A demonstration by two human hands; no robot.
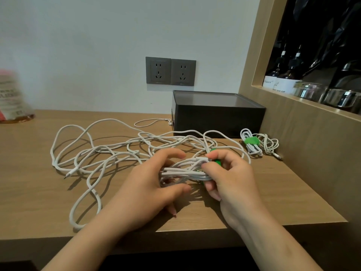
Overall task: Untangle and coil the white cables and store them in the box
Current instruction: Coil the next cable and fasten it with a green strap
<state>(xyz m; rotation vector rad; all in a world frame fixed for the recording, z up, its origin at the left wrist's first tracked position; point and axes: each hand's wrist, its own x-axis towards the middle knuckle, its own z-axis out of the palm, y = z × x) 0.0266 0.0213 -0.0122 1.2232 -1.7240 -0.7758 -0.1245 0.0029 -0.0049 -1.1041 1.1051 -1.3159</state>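
Looks like we're at the tie-off step for coil number two. Centre of the frame, the left hand point(156, 184) has its fingers curled round one end of a bundle of smooth white round cable point(183, 172), folded into flat loops. The right hand point(232, 178) pinches the other end between thumb and fingertips, together with a bright green soft strap point(217, 162) (velcro, I'd guess, can't confirm).

Next move, I reckon: pull that strap snug round the loops without letting them spring apart, since this cable looks slippery and a bit stiff.

Plenty left to do. A loose tangle of white cable point(93, 153) sprawls over the left-centre of the matte wooden desk point(39, 192), with some strands running into the bundle. One finished white coil with a green band point(252, 142) lies at right, just beside the black rectangular box point(218, 118) in the upper-right middle. Its frosted top looks closed, so it'll need opening.
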